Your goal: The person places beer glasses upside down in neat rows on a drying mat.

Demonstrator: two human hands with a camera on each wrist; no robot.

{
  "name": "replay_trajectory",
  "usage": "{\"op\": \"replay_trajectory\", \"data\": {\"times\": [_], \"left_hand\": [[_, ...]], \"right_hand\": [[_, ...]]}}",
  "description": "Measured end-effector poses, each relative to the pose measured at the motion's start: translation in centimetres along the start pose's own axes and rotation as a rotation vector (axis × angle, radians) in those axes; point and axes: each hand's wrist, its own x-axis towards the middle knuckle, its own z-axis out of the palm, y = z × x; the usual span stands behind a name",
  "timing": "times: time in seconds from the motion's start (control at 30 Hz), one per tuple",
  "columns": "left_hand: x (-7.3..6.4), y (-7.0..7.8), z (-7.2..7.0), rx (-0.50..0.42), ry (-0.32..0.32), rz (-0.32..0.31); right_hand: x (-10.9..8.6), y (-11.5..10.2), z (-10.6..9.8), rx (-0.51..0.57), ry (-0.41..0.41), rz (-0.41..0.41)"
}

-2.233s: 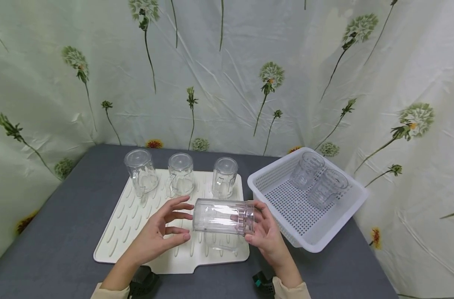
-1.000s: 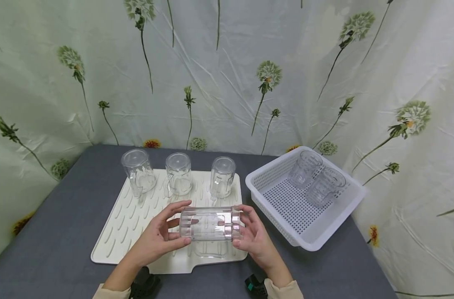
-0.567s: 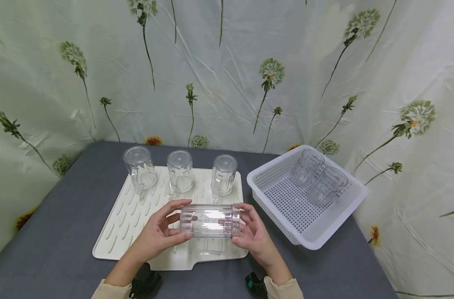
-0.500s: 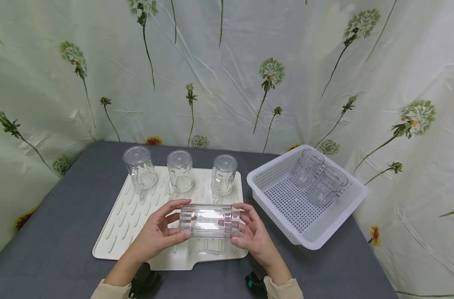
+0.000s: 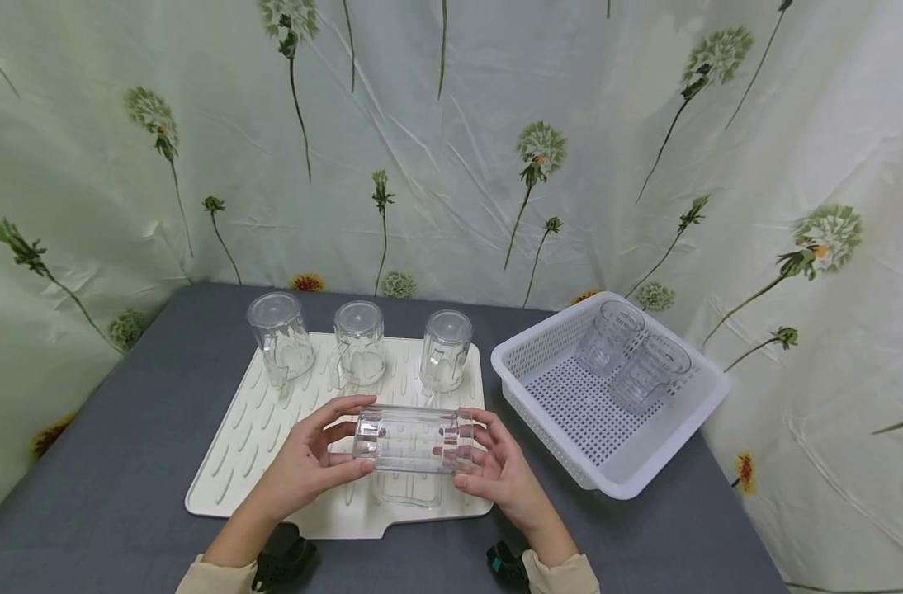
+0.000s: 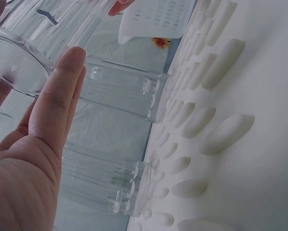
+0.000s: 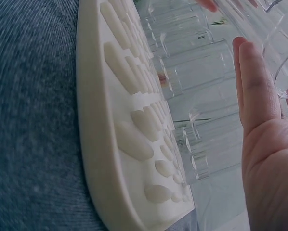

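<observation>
A clear glass mug (image 5: 407, 437) lies sideways in the air over the front of a cream drying mat (image 5: 232, 474), its handle on the side toward the person. My left hand (image 5: 303, 462) holds the mug's left end between thumb and fingers. At the other end, my right hand (image 5: 503, 470) grips it the same way. Both wrist views show fingers against the glass: the left hand (image 6: 33, 144) in one, the right hand (image 7: 267, 139) in the other. Behind it, three upside-down glass mugs stand in a row: left (image 5: 282, 338), middle (image 5: 361, 342), right (image 5: 446, 351).
To the right stands a white perforated plastic basket (image 5: 548, 429), tilted at an angle to the mat. Two glasses, one farther back (image 5: 611, 334) and one nearer (image 5: 650, 375), lean inside it. A dark grey cloth (image 5: 110, 495) covers the table, and a flowered curtain (image 5: 451, 165) hangs behind.
Two seconds ago only the right hand held the mug; the left hand has since taken its left end. The mug has shifted left and its facets catch light differently, as if turned slightly.
</observation>
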Motion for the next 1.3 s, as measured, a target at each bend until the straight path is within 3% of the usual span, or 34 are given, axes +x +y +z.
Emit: {"op": "replay_trajectory", "data": {"times": [0.3,1.3], "left_hand": [[0.0,0.3,-0.1,0.023,0.025,-0.045],[-0.6,1.1,-1.2,0.098,0.036,-0.045]], "right_hand": [[0.2,0.2,-0.1,-0.021,-0.01,-0.009],[0.1,0.3,0.5,-0.062,-0.019,0.042]]}}
